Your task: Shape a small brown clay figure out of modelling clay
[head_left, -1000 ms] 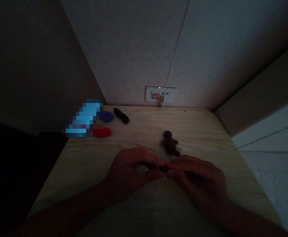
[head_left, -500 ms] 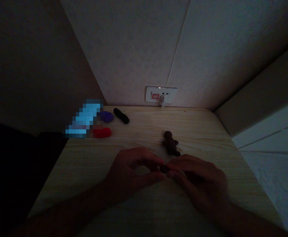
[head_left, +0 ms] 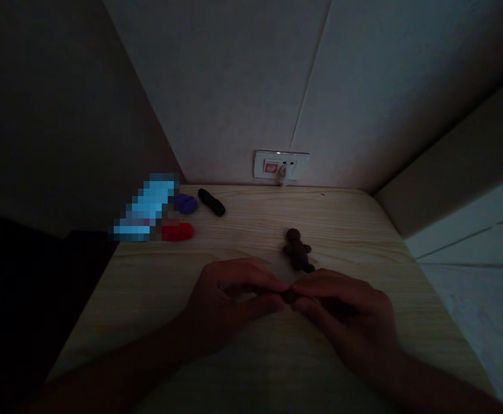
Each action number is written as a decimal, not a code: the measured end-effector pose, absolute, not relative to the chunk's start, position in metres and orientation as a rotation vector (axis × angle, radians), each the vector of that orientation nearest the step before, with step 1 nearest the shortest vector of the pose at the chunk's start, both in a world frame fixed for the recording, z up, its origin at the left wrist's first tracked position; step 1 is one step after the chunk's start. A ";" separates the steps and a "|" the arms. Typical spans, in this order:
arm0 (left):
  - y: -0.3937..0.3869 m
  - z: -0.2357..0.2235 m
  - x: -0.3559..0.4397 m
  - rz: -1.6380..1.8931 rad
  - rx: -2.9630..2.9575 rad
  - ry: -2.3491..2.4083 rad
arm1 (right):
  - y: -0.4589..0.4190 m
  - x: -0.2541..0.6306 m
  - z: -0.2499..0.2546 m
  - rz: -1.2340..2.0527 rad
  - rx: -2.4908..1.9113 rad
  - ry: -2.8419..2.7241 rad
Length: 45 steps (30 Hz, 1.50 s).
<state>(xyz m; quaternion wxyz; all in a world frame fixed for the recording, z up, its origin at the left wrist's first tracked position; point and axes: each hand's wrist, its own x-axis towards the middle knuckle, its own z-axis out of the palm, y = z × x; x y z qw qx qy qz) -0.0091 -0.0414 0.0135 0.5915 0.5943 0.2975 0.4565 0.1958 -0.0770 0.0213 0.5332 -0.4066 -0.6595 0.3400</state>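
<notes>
Between the fingertips of both hands is a small dark brown lump of modelling clay (head_left: 288, 296). My left hand (head_left: 229, 296) pinches it from the left with thumb and forefinger. From the other side my right hand (head_left: 350, 310) grips it, thumb below and fingers above. Just beyond the fingertips a brown clay figure (head_left: 297, 251) lies on the table, with a round head, a long body and short side limbs; its near end comes close to my right fingers. Dim light hides the finer shape of the held lump.
On the wooden table (head_left: 243, 230), at the back left, lie a black clay piece (head_left: 212, 202), a purple lump (head_left: 186, 203) and a red piece (head_left: 178, 232). A blurred-out bright blue patch (head_left: 148, 204) is beside them. A wall socket (head_left: 281, 166) sits above the back edge.
My left thumb and forefinger have closed together on the brown lump, narrowing the gap between them. The figure and the other pieces stay where they were.
</notes>
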 end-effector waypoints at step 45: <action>-0.042 0.011 -0.003 0.810 0.908 0.523 | -0.083 0.190 0.022 1.659 -0.846 -1.103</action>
